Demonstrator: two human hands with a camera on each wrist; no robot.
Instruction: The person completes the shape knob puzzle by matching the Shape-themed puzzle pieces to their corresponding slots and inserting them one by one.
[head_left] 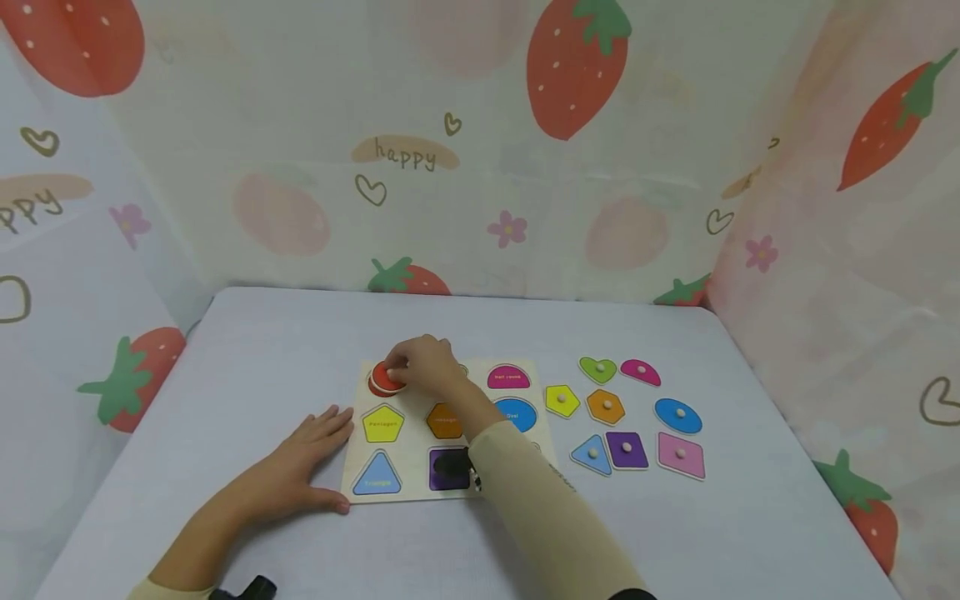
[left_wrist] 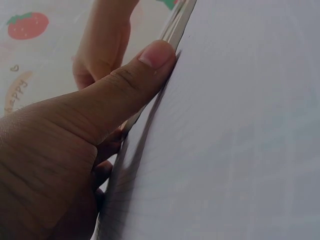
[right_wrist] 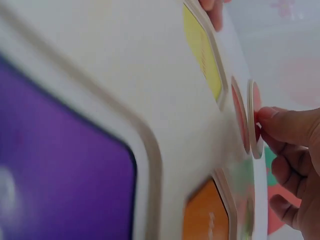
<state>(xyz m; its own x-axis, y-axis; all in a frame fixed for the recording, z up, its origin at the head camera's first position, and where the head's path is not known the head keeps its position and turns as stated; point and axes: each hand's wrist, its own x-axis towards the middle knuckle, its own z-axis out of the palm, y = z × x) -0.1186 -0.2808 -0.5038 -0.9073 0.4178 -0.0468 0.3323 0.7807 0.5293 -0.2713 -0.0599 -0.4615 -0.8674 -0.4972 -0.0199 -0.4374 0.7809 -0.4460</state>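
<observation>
My right hand pinches a round red puzzle piece between thumb and fingertips. In the right wrist view, the red piece stands slightly apart from the red round recess of the puzzle board. That recess lies in the board's far left corner. My left hand lies at the board's left edge with its fingers spread and straight. The left wrist view has the thumb right against the board's edge. My right hand and forearm hide part of the board's middle.
Right of the board lie several knobbed pieces, among them a green heart, a yellow pentagon, a blue oval and a pink parallelogram. The white table meets a strawberry-print cloth behind and at both sides.
</observation>
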